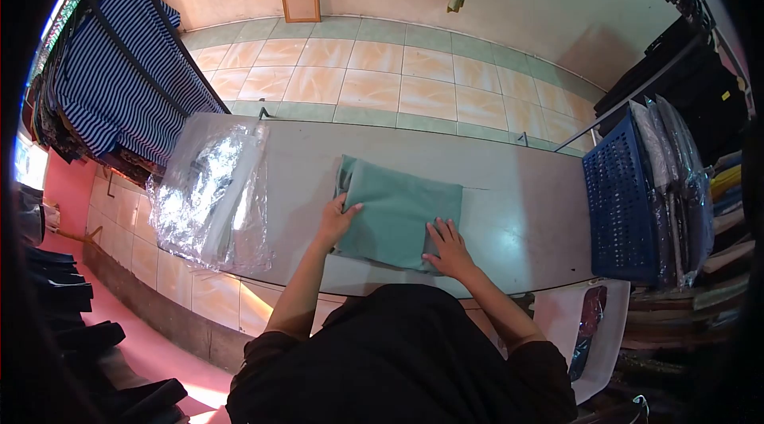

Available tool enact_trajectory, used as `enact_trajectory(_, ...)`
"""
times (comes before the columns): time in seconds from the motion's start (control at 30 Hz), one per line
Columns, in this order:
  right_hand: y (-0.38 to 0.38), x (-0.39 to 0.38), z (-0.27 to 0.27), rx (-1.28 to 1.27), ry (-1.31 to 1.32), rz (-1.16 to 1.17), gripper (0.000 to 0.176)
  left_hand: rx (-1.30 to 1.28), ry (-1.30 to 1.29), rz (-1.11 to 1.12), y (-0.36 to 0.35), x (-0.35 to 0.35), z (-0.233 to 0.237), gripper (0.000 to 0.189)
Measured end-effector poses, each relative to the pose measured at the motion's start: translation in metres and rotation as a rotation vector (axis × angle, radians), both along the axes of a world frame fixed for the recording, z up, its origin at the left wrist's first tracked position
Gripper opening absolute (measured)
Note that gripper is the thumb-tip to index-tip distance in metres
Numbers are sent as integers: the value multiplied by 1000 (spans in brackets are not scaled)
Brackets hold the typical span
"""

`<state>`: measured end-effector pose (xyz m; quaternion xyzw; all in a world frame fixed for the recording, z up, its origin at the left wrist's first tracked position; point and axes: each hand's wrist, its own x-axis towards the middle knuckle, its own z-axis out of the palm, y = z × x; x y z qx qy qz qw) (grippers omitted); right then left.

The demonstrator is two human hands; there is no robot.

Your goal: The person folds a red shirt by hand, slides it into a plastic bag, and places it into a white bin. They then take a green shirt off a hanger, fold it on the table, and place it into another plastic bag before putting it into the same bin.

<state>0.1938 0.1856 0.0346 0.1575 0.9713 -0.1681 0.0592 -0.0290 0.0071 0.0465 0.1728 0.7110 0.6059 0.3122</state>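
Observation:
A folded green garment point(402, 213) lies on the grey table in front of me, its layered folds showing along the left side. My left hand point(337, 222) is at that left edge, with the thumb on top and the fingers closed around the folds, partly hidden. On the garment's lower right corner rests my right hand point(449, 250), palm down and open, with its fingers stretched over the fabric.
Clear plastic bags point(211, 193) lie at the table's point(525, 217) left end. A blue basket point(622, 221) with plastic-wrapped clothes stands at the right end. Striped shirts point(119, 74) hang at the left. Below right is a white bin point(609, 336).

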Motion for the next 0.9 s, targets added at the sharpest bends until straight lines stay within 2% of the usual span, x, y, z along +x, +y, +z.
enact_trajectory(0.03, 2, 4, -3, -10, 30, 28, 70, 1, 2, -7, -2, -5, -7, 26)
enact_trajectory(0.1, 0, 9, -10, -20, 68, 49, 69, -270, 321, 24, -12, -17, -29, 31)
enact_trajectory(0.13, 0, 10, -11, -18, 75, 59, 68, -267, 330, 19, -14, -12, -34, 31)
enact_trajectory(0.2, 7, 4, -15, -10, 98, 56, 67, -436, 888, 301, -14, -7, -34, 46)
enact_trajectory(0.23, 12, 4, -19, -55, 220, -1, 66, -428, 898, 291, -10, -10, -31, 46)
enact_trajectory(0.27, 17, 4, -23, -101, 339, -57, 65, -390, 989, 137, -6, -13, -28, 51)
enact_trajectory(0.3, 23, 2, -27, -99, 344, -65, 65, -350, 1075, -17, -1, -16, -23, 57)
enact_trajectory(0.33, 31, -3, -31, -125, 418, -199, 65, -347, 1080, -21, 8, -24, -21, 57)
enact_trajectory(0.37, 40, -8, -35, -151, 490, -329, 65, -350, 1165, -133, 22, -35, -18, 61)
enact_trajectory(0.4, 51, -17, -37, -151, 494, -329, 65, -354, 1248, -246, 35, -46, -17, 65)
enact_trajectory(0.43, 63, -27, -37, -453, 453, -538, 69, -354, 1251, -244, 46, -56, -22, 65)
enact_trajectory(0.47, 73, -36, -36, -757, 400, -742, 72, -407, 1256, -359, 58, -65, -26, 72)
enact_trajectory(0.5, 79, -43, -37, -755, 405, -740, 72, -458, 1259, -475, 69, -71, -24, 79)
enact_trajectory(0.53, 84, -51, -39, -832, 349, -794, 71, -455, 1264, -473, 78, -78, -21, 79)
enact_trajectory(0.6, 86, -58, -36, -906, 299, -849, 69, -762, 811, -811, 95, -87, -17, 91)
enact_trajectory(0.63, 79, -57, -29, -986, 255, -803, 63, -759, 817, -813, 102, -85, -8, 91)
enact_trajectory(0.67, 73, -53, -24, -1066, 210, -757, 57, -895, 796, -897, 108, -82, 0, 87)
enact_trajectory(0.7, 70, -45, -27, -1064, 215, -762, 57, -1030, 771, -978, 113, -78, 6, 83)
enact_trajectory(0.73, 66, -35, -34, -1126, 276, -711, 50, -1027, 776, -984, 115, -78, 0, 83)
enact_trajectory(0.8, 70, -19, -37, -1185, 345, -669, 43, -890, 907, -1178, 114, -79, -14, 63)
enact_trajectory(0.83, 73, -7, -26, -1004, 396, -588, 42, -887, 913, -1190, 118, -76, -8, 63)
enact_trajectory(0.87, 74, 6, -16, -823, 441, -509, 41, -637, 1125, -1073, 119, -73, -2, 52)
enact_trajectory(0.9, 74, 16, 3, -763, 537, -508, 38, -377, 1308, -943, 119, -68, 8, 40)
